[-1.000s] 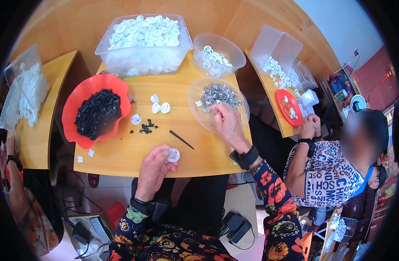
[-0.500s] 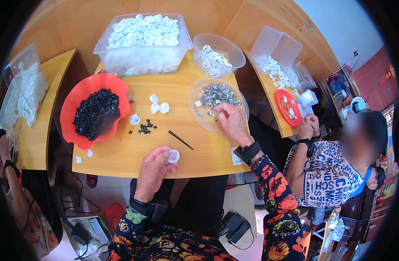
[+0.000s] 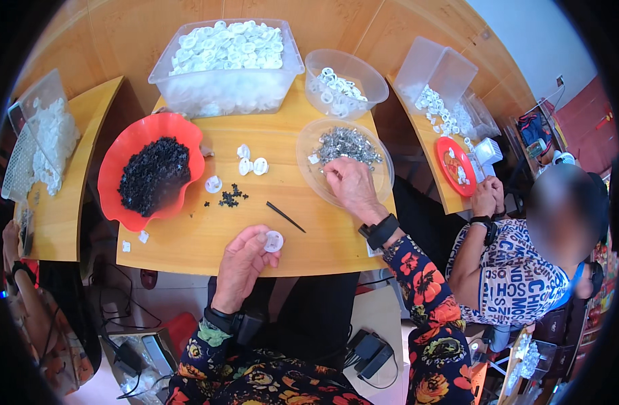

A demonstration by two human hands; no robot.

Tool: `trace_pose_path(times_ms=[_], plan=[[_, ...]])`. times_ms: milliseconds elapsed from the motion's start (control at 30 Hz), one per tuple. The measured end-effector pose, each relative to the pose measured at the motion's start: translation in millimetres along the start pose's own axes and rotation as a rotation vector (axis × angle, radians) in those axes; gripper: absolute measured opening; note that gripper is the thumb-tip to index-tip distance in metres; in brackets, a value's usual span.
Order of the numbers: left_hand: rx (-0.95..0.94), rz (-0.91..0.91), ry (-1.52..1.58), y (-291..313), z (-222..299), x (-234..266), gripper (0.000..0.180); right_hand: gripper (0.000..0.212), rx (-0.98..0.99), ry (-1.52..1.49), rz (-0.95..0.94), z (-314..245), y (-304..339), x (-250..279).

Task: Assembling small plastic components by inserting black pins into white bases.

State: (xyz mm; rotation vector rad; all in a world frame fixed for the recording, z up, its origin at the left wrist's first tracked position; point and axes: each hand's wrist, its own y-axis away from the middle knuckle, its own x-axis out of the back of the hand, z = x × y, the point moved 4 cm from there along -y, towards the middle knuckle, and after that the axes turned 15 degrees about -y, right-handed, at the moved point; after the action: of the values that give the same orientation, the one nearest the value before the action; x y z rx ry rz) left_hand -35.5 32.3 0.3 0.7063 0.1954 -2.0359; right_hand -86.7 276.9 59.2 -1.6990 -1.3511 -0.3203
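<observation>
A round white plastic disc (image 3: 274, 241) is pinched between the thumb and fingers of my left hand (image 3: 238, 264), just above the table's front edge. My right hand (image 3: 353, 187) reaches over the shallow clear round tray (image 3: 308, 177) on the right, its fingers bent together. What those fingertips hold, if anything, I cannot make out. Small silvery metal pieces (image 3: 346, 143) are heaped in the tray's far part, beyond the hand. Between my hands a thin black stick (image 3: 285, 217) lies on the wooden table. Several small black cross-shaped pieces (image 3: 230, 197) lie to its left.
A red wavy-rimmed bowl (image 3: 108, 177) holds many black pieces. Several loose white discs (image 3: 259, 166) lie mid-table. Behind stand a big clear bin (image 3: 215, 91) of white parts and a clear round tub (image 3: 375, 94). Other people work at side tables, one by a red plate (image 3: 442, 158).
The whole view has shifted slightly. My right hand has moved a little left over the tray. My left hand keeps the disc in nearly the same place.
</observation>
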Motion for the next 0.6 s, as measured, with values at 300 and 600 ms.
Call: trace_pose_path(times_ms=[300,600], plan=[[0.026,0.052,-0.007,-3,0,1,0.024,0.008,-0.247,-0.537,-0.245,-88,33,-9],[-0.049,0.055,-0.001,-1,0,-4,0.020,0.011,-0.360,-0.596,-0.346,-110,52,-18]])
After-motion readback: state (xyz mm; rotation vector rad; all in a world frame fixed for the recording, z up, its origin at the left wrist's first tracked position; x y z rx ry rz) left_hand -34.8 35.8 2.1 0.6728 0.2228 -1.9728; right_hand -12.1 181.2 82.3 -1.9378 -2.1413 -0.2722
